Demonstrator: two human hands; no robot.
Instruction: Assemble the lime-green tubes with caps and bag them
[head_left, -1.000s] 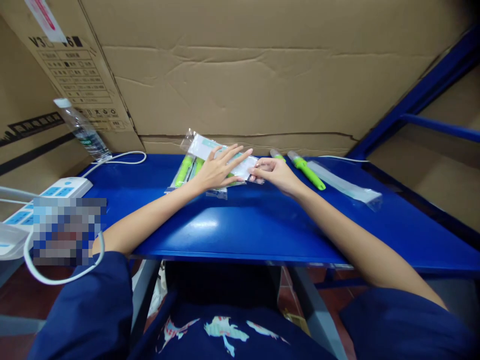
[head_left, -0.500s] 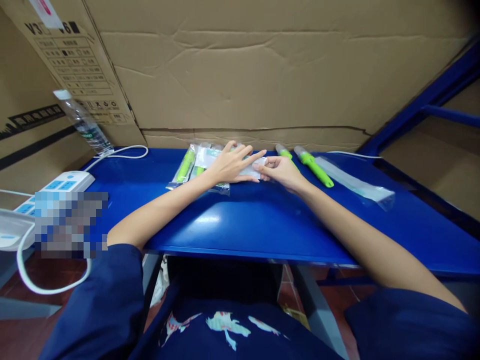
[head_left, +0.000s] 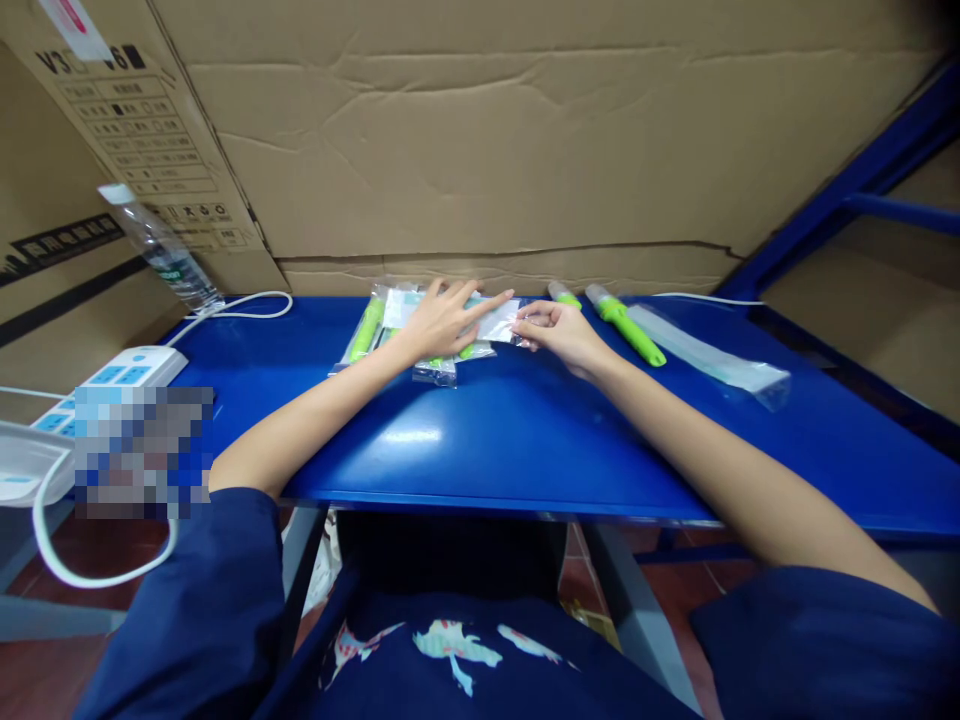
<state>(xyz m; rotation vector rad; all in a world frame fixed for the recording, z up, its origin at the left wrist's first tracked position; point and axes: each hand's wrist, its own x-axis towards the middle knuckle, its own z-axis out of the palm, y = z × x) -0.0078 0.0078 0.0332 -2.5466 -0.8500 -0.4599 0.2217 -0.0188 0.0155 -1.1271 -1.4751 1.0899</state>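
My left hand (head_left: 448, 322) lies flat with its fingers spread, pressing on a clear plastic packet (head_left: 500, 320) with a white insert. At that packet's right end, the thumb and fingers of my right hand (head_left: 562, 335) pinch the plastic edge. Beneath and beside my left hand are bagged bright green tools (head_left: 367, 330), partly hidden by the hand and the packet. To the right of my right hand lies a loose green tool (head_left: 630, 332) with a clear tip. A second green tool (head_left: 564, 295) sits behind that hand, partly covered.
A long clear plastic sleeve (head_left: 709, 352) with a pale strip lies on the blue table (head_left: 480, 440) at right. Cardboard (head_left: 465, 150) walls the back. At left stand a water bottle (head_left: 161, 250) and a white power strip (head_left: 139, 368) with cables.
My left hand has slid slightly left over the packet, uncovering more of its right part. My right hand still pinches the packet's right end. The view has shifted slightly.
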